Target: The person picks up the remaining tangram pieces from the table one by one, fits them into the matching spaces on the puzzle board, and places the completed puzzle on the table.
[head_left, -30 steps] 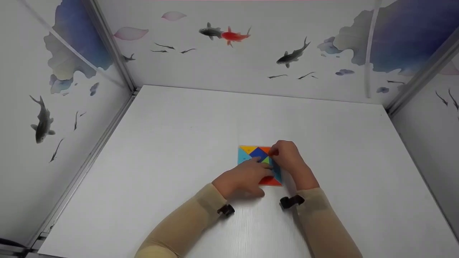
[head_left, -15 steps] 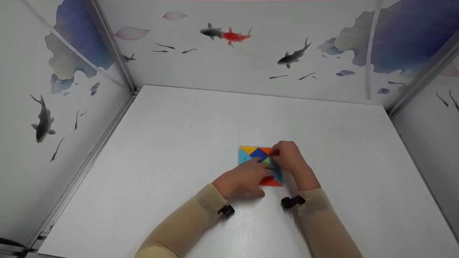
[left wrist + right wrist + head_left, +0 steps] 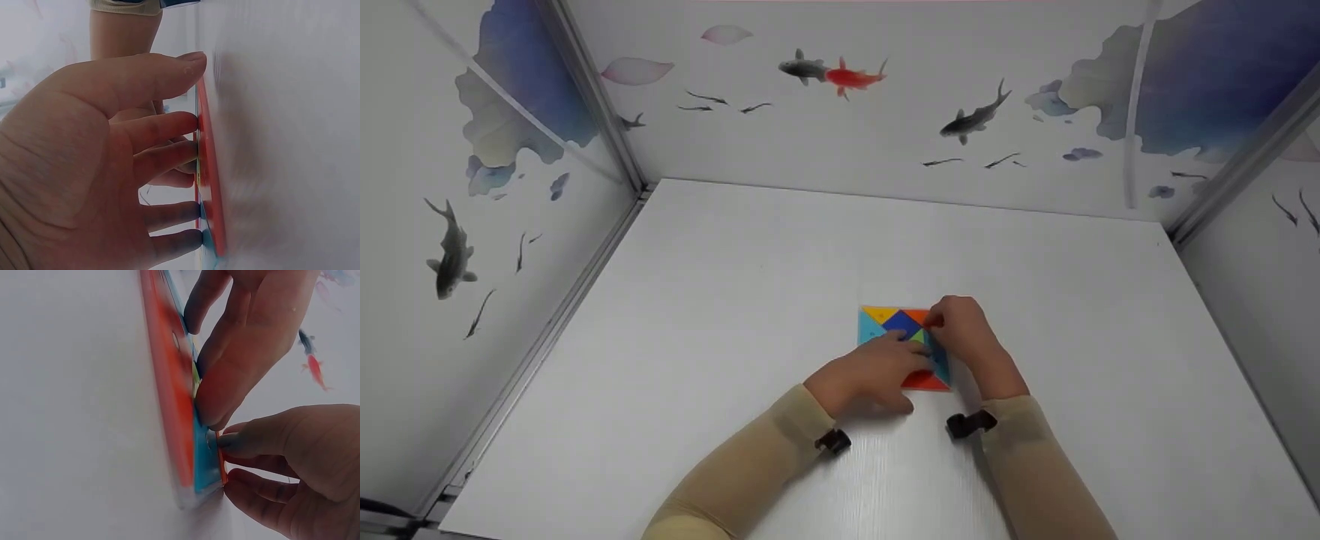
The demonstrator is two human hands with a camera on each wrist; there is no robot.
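A square tangram [image 3: 867, 327] of coloured pieces lies flat on the white table. A yellow triangle [image 3: 879, 313], a dark blue piece [image 3: 897, 322] and a red triangle [image 3: 928, 382] show in it. My left hand [image 3: 877, 369] reaches over its near side, fingers extended and fingertips resting on the pieces; in the left wrist view the thumb stands apart by the red triangle's edge. At the far right corner my right hand [image 3: 962, 326] pinches an orange tangram piece [image 3: 914, 312] between thumb and fingers. The middle of the tangram is partly hidden beneath my left hand.
White panels [image 3: 885, 135] printed with fish and leaves stand along the back and both sides of the table [image 3: 720, 300]. Black wrist bands [image 3: 971, 424] sit below both hands, over beige sleeves [image 3: 757, 457].
Both hands keep their places at the tangram, and the pieces look the same. Only a very slight shift of the whole head view shows.
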